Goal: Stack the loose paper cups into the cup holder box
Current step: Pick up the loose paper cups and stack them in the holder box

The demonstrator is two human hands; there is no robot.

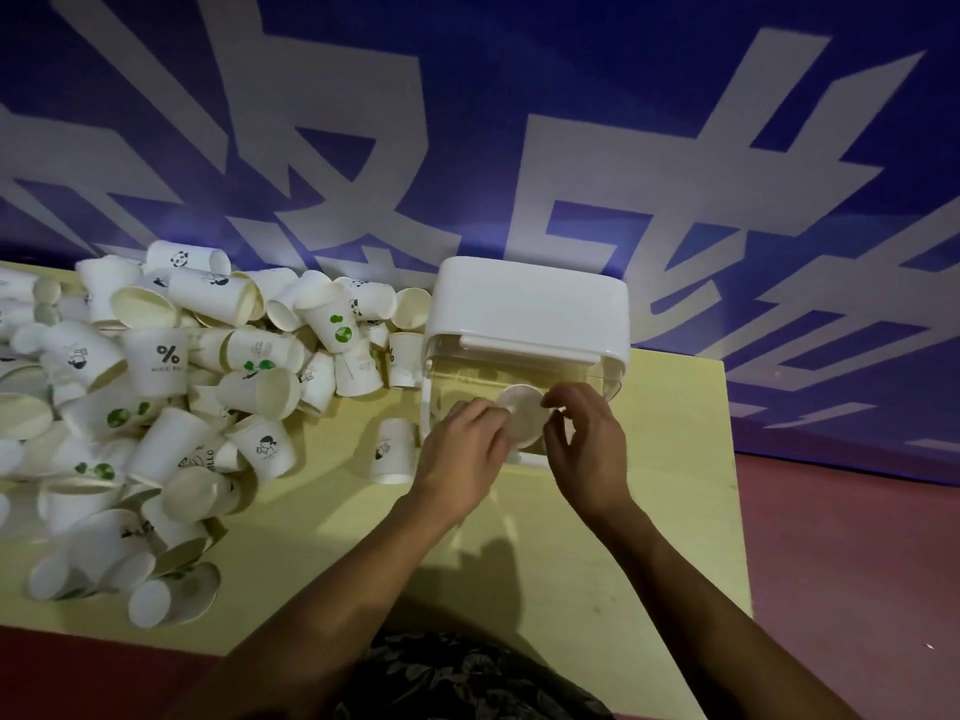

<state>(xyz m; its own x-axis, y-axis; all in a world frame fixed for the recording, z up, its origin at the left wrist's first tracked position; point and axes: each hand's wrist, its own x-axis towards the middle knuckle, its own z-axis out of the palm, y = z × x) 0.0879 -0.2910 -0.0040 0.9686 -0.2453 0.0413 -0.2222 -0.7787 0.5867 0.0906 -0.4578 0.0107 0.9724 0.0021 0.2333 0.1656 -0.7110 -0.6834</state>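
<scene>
Head view shows both hands meeting at the front of the cup holder box (524, 314), which stands at about one o'clock on the desk (571, 563). Left hand (465, 449) and right hand (584, 439) pinch one paper cup (524, 415) between their fingertips — its round base faces the camera, so its long axis points toward twelve o'clock, into the clear body under the white lid. Both hands sit equally near the box. Loose cups (171, 387) lie heaped from nine to eleven o'clock — nearer the left hand; one upright cup (392, 452) stands just beside it.
</scene>
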